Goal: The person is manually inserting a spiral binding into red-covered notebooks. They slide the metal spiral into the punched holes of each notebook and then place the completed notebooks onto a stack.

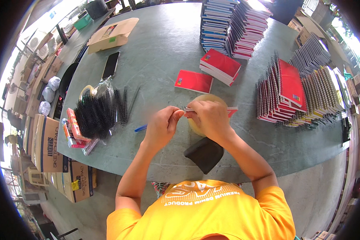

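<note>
My right hand [210,120] grips a small red-covered notebook [233,110], its fingers wrapped over the near side and hiding most of it. At the notebook's left end, my left hand [162,125] pinches with thumb and forefinger. A bit of dark wire coil [182,107] shows by those fingertips; most of what they hold is hidden. Below my right hand lies a round yellowish thing [205,97], perhaps a tape roll. A black curved object [205,155] sits nearer me. Just beyond my hands are a single red notebook [193,81] and a short stack of red notebooks [220,66].
Black binding coils [95,116] lie in plastic at left, near a tape roll [87,92], a phone [111,65] and a blue pen [141,128]. Tall notebook stacks [216,28] stand at the back. Coil-bound notebooks [282,92] fill the right. Cartons [48,144] stand beside the table.
</note>
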{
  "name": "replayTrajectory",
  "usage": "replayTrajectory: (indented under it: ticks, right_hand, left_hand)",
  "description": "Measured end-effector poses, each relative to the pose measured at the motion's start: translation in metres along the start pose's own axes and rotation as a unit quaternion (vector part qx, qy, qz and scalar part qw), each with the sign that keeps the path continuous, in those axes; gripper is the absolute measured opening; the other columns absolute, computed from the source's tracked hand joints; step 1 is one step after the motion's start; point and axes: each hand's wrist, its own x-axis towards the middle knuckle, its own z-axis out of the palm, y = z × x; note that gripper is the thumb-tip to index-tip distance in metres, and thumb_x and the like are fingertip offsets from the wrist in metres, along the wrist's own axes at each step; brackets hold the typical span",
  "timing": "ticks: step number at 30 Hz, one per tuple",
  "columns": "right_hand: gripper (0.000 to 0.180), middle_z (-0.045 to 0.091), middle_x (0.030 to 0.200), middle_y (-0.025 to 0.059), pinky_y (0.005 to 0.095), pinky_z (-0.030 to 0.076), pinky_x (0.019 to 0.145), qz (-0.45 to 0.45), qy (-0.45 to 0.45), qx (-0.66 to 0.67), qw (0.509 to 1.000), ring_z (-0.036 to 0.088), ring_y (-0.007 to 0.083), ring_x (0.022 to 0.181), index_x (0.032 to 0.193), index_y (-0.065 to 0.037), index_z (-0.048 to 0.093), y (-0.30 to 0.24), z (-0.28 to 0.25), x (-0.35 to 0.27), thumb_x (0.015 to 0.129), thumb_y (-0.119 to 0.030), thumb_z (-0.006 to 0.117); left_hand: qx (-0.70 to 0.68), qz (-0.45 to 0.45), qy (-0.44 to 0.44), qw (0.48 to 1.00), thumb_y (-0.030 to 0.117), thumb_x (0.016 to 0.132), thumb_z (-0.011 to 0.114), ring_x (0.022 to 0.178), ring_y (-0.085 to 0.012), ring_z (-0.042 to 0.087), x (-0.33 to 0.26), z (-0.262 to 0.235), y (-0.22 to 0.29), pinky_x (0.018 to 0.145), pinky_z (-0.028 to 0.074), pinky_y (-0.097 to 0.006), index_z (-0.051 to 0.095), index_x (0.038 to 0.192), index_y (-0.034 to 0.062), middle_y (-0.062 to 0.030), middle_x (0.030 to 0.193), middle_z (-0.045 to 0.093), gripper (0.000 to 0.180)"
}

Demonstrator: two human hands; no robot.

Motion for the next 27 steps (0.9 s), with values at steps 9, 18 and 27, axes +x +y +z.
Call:
replayTrajectory:
  ticks: [9,18,27]
  right_hand:
    - [0.012,0.065,0.075,0.0092,0.0389,0.047,0.059,0.036,-0.031,0.028,0.998,0.062,0.0286,0.068,0.082,-0.008,0.065,-0.003,-0.005,0.003,0.075,-0.017,0.066]
    - [0.013,0.062,0.073,0.0071,0.04,0.047,0.063,-0.021,0.011,0.012,1.0,0.062,0.0268,0.072,0.086,-0.009,0.06,-0.001,0.0,0.007,0.079,-0.019,0.063]
    - [0.014,0.064,0.077,0.0068,0.0367,0.047,0.064,-0.001,0.053,0.048,0.997,0.062,0.0266,0.073,0.088,-0.008,0.06,-0.004,0.008,0.01,0.084,-0.02,0.063]
  left_hand:
    - [0.001,-0.071,0.004,0.997,0.006,0.087,0.06,0.061,-0.0309,0.057,-0.002,0.004,0.004,0.057,0.045,-0.035,0.059,0.088,-0.0002,-0.0173,0.074,0.06,0.006]
    - [0.104,-0.025,-0.097,0.99,0.002,0.077,0.066,0.086,-0.0259,0.058,0.018,-0.026,0.0,0.072,0.046,-0.033,0.062,0.092,0.0029,-0.0121,0.088,0.06,0.015]
    - [-0.354,0.356,-0.244,0.83,0.031,0.084,0.064,0.076,-0.0262,0.057,0.027,-0.01,0.169,0.065,0.046,-0.036,0.06,0.09,-0.002,-0.0122,0.088,0.057,0.034]
